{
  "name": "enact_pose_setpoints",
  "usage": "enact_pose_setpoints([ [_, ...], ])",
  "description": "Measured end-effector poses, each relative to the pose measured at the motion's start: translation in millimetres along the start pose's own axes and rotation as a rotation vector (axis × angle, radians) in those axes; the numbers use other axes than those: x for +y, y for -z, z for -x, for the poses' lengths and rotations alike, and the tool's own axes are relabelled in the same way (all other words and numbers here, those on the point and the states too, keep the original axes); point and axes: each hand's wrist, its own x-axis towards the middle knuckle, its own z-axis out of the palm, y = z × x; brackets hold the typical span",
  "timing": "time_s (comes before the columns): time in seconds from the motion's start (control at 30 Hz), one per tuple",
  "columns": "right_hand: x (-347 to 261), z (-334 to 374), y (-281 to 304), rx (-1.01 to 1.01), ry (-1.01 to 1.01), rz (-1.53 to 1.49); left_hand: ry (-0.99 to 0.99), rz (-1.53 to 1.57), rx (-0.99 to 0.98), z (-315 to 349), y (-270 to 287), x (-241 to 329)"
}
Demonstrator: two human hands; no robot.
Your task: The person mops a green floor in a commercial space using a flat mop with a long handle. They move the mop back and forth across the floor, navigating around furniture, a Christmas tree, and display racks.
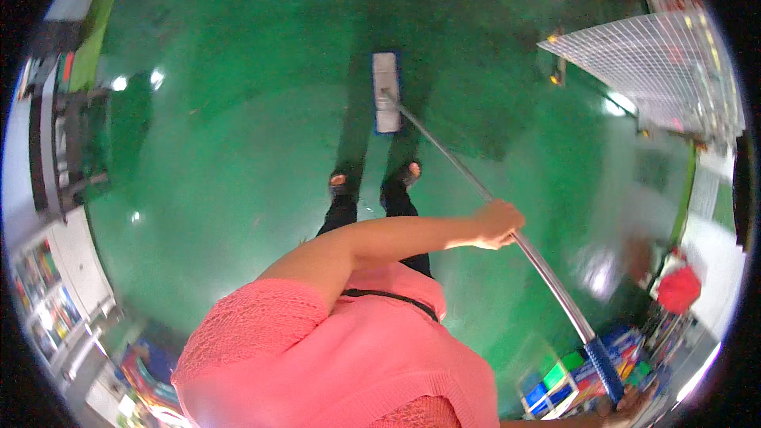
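A flat mop with a long metal pole (456, 160) reaches from the lower right up to the middle of the green floor. Its long head (387, 115), white on top with a blue fringe, lies flat on the floor ahead of my feet. My left hand (499, 223) is closed around the pole partway along, with the arm stretched across my body. At the lower right edge my right hand (632, 406) is closed at the end of the blue grip (604, 370); its fingers show only in part.
Shiny green floor (238, 127) surrounds me. A wire-mesh rack (634, 55) stands at the far right, with a red object (678, 289) nearer. Crates with colourful items (559, 380) are at the lower right. White shelving (75, 269) and dark equipment (75, 147) line the left.
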Motion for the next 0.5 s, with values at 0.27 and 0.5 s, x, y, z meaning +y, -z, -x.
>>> enact_pose_setpoints([
  [0.27,2,130,-305,-0.662,-0.393,-0.614,0.591,-0.359,0.381,249,158,-141],
  [0.5,-132,414,-463,-1.123,-0.330,-0.562,1.491,-0.392,0.498,498,218,-224],
])
